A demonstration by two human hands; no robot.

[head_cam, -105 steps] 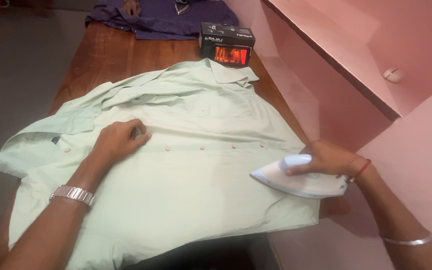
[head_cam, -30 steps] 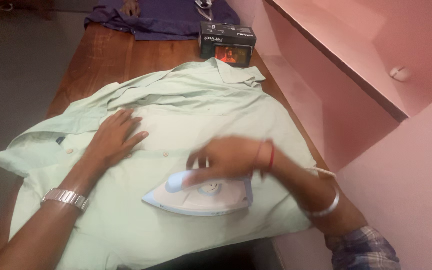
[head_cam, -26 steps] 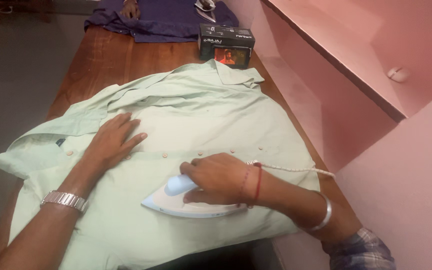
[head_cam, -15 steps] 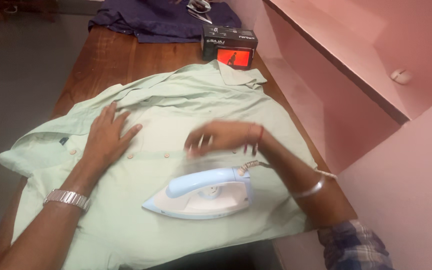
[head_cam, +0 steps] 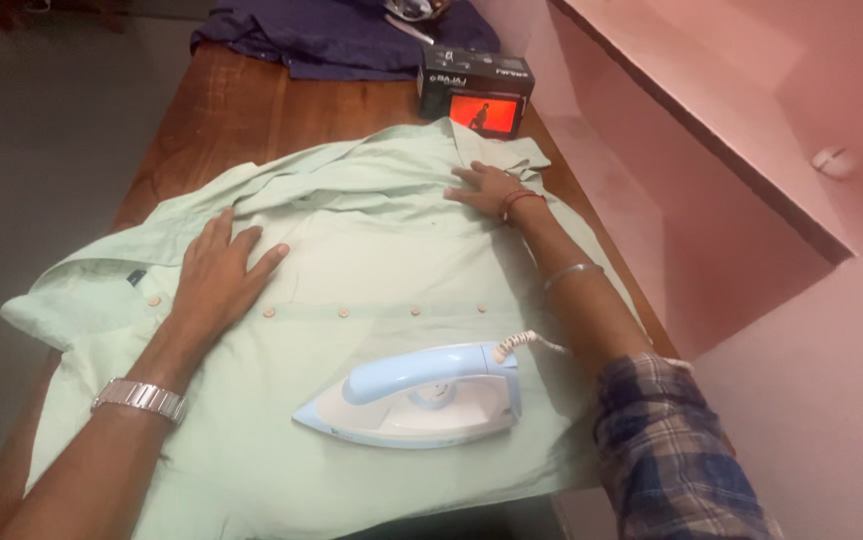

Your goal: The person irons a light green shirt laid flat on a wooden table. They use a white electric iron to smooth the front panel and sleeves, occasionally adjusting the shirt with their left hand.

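One package only: small black box [head_cam: 476,88], upper centre of frame, standing on the far part of the brown tabletop [head_cam: 252,110]. Rectangular, lying long side across, dark top with small pale print. Front face carrying a bright red-orange panel with a small dark figure, unclear whether picture or lit screen. Just beyond a pale green shirt collar [head_cam: 472,150]. No other labels, signs or screens visible.

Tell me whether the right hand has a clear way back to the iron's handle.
Probably yes: the right hand lies flat near the collar, and only bare shirt separates it from the iron, whose handle faces up, uncovered.
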